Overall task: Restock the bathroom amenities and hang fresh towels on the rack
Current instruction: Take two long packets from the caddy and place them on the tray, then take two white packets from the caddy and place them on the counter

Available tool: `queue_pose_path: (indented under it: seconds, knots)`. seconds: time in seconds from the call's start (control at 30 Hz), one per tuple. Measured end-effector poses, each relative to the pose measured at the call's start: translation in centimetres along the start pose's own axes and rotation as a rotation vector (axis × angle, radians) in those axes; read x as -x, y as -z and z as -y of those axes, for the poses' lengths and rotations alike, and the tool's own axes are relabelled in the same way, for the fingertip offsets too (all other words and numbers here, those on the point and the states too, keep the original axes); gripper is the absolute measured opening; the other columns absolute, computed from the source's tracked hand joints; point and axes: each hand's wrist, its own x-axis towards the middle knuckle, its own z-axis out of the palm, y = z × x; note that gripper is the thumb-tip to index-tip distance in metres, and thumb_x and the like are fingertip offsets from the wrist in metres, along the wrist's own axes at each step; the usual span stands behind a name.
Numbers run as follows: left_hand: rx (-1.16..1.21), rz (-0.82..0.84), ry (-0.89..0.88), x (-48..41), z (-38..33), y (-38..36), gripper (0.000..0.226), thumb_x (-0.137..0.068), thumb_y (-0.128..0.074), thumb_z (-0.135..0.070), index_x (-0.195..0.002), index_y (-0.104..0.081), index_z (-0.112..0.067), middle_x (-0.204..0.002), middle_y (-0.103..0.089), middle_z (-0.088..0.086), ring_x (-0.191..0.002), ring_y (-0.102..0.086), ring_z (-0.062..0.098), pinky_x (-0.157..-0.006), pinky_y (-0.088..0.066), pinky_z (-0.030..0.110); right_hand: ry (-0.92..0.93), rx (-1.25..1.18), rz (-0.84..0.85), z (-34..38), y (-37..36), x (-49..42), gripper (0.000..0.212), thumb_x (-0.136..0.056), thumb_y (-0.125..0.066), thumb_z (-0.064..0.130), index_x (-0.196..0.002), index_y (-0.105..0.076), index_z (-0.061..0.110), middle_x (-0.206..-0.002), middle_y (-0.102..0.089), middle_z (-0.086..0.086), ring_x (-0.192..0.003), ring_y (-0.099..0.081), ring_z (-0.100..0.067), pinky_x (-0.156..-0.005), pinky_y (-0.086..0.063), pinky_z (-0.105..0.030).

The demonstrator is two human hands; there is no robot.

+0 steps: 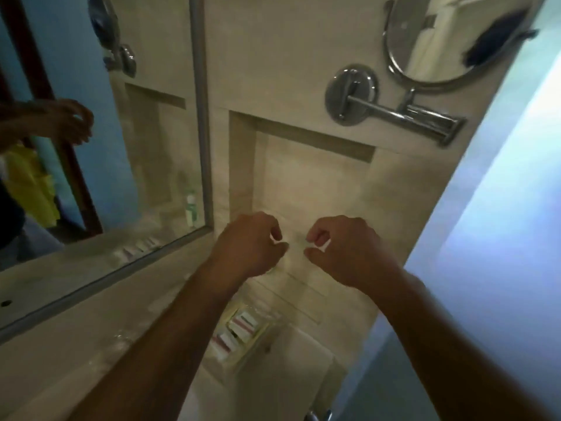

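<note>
My left hand (255, 244) and my right hand (343, 247) are raised side by side in front of a recessed wall niche (303, 177). The thumb and forefinger of each hand are curled toward the other hand. They pinch the ends of a small pale packet (297, 243), which is blurred and hard to make out. Below the hands, a clear tray (243, 357) on the counter holds several white sachets (239, 325) with red stripes. No towel or towel rack is in view.
A large wall mirror (100, 147) fills the left and reflects a small green-and-white bottle (190, 208) and a hand. A round chrome magnifying mirror (449, 41) on a swing arm (403, 117) juts out at the upper right. The beige counter (76, 344) runs along the lower left.
</note>
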Motion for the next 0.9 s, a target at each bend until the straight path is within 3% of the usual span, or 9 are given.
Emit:
queue_pose_path:
  seconds: [0.13,0.27,0.4,0.53,0.73,0.83,0.9]
  knots:
    - [0.039,0.098,-0.181,-0.7,-8.4,-4.1,0.017,-0.088,-0.071,-0.043,-0.091,-0.07,-0.027,-0.091,-0.072,-0.006,-0.093,-0.066,0.019,-0.083,-0.056,0.036,-0.182,0.068,-0.034,-6.7,4.0,5.5,0.018,-0.089,-0.071,0.04,-0.105,-0.069,0.03,-0.1,-0.068,0.013,-0.083,-0.062,-0.008,-0.07,-0.045,-0.022]
    - [0.081,0.228,-0.373,0.8,-18.4,-8.9,0.016,-0.087,-0.072,-0.042,-0.091,-0.071,-0.027,-0.086,-0.073,-0.009,-0.078,-0.068,0.009,-0.074,-0.054,0.027,-0.402,0.098,-0.113,-13.4,8.2,13.3,0.021,-0.089,-0.07,0.042,-0.108,-0.07,0.033,-0.101,-0.071,0.014,-0.09,-0.067,-0.011,-0.084,-0.052,-0.03]
    - [0.11,0.317,-0.571,4.7,-29.0,-13.4,0.017,-0.088,-0.073,-0.043,-0.095,-0.071,-0.027,-0.091,-0.076,-0.008,-0.073,-0.068,0.006,-0.082,-0.058,0.031,-0.598,0.132,-0.179,-19.0,12.4,22.4,0.026,-0.091,-0.07,0.042,-0.114,-0.07,0.031,-0.106,-0.072,0.013,-0.091,-0.067,-0.009,-0.092,-0.053,-0.03]
    - [0.122,0.404,-0.732,10.7,-39.1,-17.2,0.014,-0.087,-0.072,-0.043,-0.091,-0.071,-0.03,-0.088,-0.075,-0.01,-0.08,-0.07,0.009,-0.087,-0.058,0.033,-0.777,0.154,-0.277,-23.8,16.6,33.1,0.028,-0.09,-0.072,0.043,-0.115,-0.07,0.03,-0.107,-0.073,0.01,-0.091,-0.068,-0.009,-0.093,-0.056,-0.034]
    - [0.172,0.52,-0.963,22.0,-53.4,-22.5,0.013,-0.087,-0.071,-0.043,-0.086,-0.07,-0.031,-0.085,-0.074,-0.012,-0.085,-0.07,0.01,-0.082,-0.055,0.03,-1.031,0.159,-0.354,-28.9,22.6,50.4,0.029,-0.092,-0.071,0.041,-0.117,-0.068,0.028,-0.107,-0.072,0.008,-0.087,-0.067,-0.01,-0.083,-0.058,-0.03]
    - [0.188,0.585,-1.091,28.3,-59.5,-24.9,0.014,-0.088,-0.071,-0.043,-0.09,-0.071,-0.03,-0.088,-0.075,-0.011,-0.082,-0.07,0.01,-0.082,-0.057,0.031,-1.184,0.196,-0.411,-30.0,24.7,58.8,0.019,-0.09,-0.073,0.04,-0.106,-0.069,0.031,-0.096,-0.072,0.009,-0.081,-0.065,-0.01,-0.069,-0.048,-0.024]
    - [0.226,0.635,-1.159,32.5,-63.1,-26.3,0.014,-0.086,-0.072,-0.043,-0.088,-0.071,-0.029,-0.084,-0.074,-0.009,-0.08,-0.071,0.013,-0.079,-0.059,0.032,-1.277,0.215,-0.469,-30.3,25.6,64.2,0.015,-0.088,-0.074,0.041,-0.098,-0.068,0.032,-0.093,-0.072,0.01,-0.083,-0.067,-0.011,-0.072,-0.052,-0.027]
